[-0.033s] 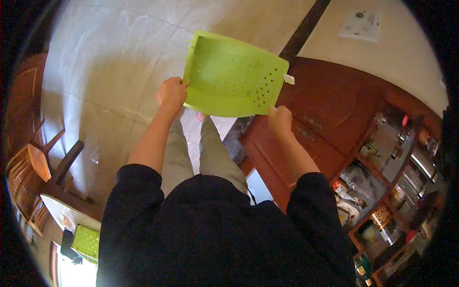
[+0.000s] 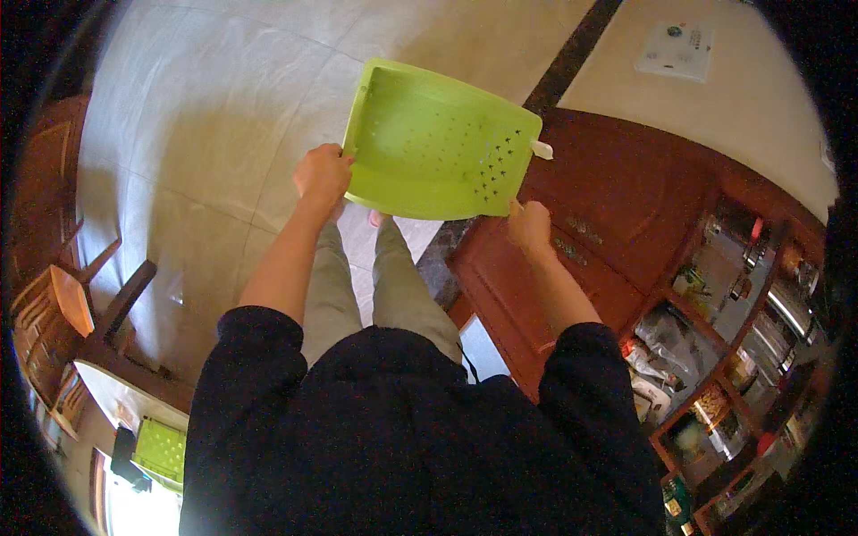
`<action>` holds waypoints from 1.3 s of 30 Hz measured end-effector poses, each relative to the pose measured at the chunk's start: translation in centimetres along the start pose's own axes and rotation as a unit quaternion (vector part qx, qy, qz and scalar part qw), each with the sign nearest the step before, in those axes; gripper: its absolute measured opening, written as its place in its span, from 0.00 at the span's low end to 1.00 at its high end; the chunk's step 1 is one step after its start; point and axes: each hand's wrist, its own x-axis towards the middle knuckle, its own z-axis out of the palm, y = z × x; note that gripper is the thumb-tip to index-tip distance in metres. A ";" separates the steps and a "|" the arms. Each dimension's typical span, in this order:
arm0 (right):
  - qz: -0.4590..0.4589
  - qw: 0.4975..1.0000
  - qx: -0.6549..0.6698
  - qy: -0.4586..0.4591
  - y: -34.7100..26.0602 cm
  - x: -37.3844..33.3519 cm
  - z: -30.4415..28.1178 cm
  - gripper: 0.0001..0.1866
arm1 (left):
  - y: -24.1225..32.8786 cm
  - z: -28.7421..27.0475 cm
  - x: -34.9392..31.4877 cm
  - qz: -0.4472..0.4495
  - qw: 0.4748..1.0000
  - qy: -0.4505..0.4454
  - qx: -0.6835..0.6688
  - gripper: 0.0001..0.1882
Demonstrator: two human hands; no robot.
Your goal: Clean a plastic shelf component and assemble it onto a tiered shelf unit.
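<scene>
A shallow green plastic tray (image 2: 429,134) with raised sides is held out in front of me, tilted so its inside faces up. Small dark cut-outs pierce its narrower right end, and a white tab (image 2: 542,150) sticks out there. My left hand (image 2: 323,179) is closed on the tray's left edge, fingers hidden behind the rim. At the near right corner, my right hand (image 2: 531,225) has its fingers curled in and meeting the rim. Below the tray, my legs and part of a foot show.
On the right stands a reddish-brown wooden cabinet (image 2: 590,232), its open shelves (image 2: 666,348) full of packages and jars. A wooden chair (image 2: 76,299) is at the left. Lower left, another green perforated item (image 2: 161,448) lies on a white surface. Pale tiles (image 2: 214,89) cover the floor.
My right hand has shifted very slightly to the right at the tray's corner. The tray has moved barely to the right; my left hand keeps its hold.
</scene>
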 end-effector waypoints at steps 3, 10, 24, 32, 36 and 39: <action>0.028 0.997 0.039 -0.060 2.0 1.7 0.2 0.31 | -0.2 0.8 0.6 0.057 0.998 0.015 -0.016 0.14; 0.287 0.817 0.467 -0.179 -2.7 -0.4 -2.5 0.17 | 0.4 0.7 -0.2 -0.010 0.999 -0.003 -0.046 0.14; 0.036 0.997 -0.015 0.060 -1.3 5.0 -6.8 0.29 | 0.3 -0.2 0.1 0.002 0.999 0.006 -0.036 0.14; -0.066 0.987 -0.146 0.009 -3.8 9.5 -9.4 0.27 | 1.0 -0.3 0.2 -0.014 0.999 -0.023 -0.017 0.15; -0.033 0.993 -0.096 0.067 -3.8 10.2 -8.0 0.25 | 0.1 0.4 0.5 -0.018 0.998 -0.012 -0.052 0.15; -0.014 0.997 -0.058 0.046 -1.4 12.5 -6.9 0.23 | 0.7 0.3 0.8 0.004 0.999 -0.021 -0.046 0.16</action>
